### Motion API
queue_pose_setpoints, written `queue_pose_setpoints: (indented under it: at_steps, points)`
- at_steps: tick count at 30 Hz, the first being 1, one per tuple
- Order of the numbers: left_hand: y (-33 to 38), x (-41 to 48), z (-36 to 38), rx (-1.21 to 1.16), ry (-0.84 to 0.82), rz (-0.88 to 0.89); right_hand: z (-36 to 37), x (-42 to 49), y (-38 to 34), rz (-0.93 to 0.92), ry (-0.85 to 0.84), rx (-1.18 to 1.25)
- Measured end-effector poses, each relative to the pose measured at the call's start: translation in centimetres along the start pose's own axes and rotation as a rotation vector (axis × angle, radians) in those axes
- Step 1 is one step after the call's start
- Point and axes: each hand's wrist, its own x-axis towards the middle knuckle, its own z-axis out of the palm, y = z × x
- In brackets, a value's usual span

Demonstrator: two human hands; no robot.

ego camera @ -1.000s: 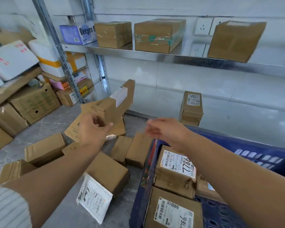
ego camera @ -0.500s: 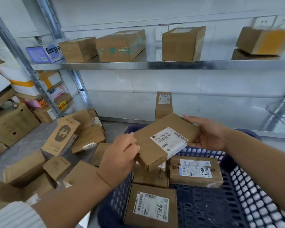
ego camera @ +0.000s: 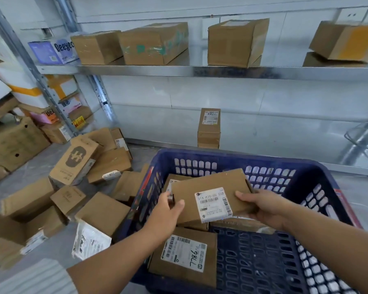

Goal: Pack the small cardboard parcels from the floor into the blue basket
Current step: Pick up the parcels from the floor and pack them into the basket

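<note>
The blue basket (ego camera: pixel 227 158) stands on the floor in front of me. Both my hands hold a flat cardboard parcel (ego camera: pixel 191 194) with a white label inside it, low over other parcels. My left hand (ego camera: pixel 168 211) grips its left edge and my right hand (ego camera: pixel 261 206) its right edge. A labelled parcel marked 7786 (ego camera: pixel 183 255) lies on the basket's near left floor, and more parcels sit under the held one. Several small parcels (ego camera: pixel 72 162) lie in a heap on the grey floor left of the basket.
A metal shelf (ego camera: pixel 179 70) above carries several larger boxes. One upright labelled box (ego camera: pixel 208 128) stands on the low shelf behind the basket. Stacked cartons (ego camera: pixel 13 143) fill the left side. A white mailer bag (ego camera: pixel 89 240) lies on the floor by the basket.
My left hand lifted the parcel off the floor pile and brought it right over the basket. My right hand joined it, and both lowered the parcel into the basket.
</note>
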Motion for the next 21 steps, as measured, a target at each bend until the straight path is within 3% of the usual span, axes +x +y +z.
queue_pose_setpoints:
  at_steps: [4,10,18,21]
  points:
    - [-0.7,0.4,0.4,0.173,-0.043,-0.098,0.6,0.4,3.7,0.112,-0.037,-0.015]
    - [-3.1,1.1,0.6,0.438,-0.164,-0.203,0.8,1.7,7.4,0.315,-0.137,-0.458]
    - [-4.6,2.7,1.5,0.825,-0.171,-0.365,2.7,4.7,9.4,0.348,-0.108,-0.525]
    - [-5.3,3.2,2.1,0.792,-0.241,-0.379,2.8,5.6,10.1,0.378,-0.096,-0.54]
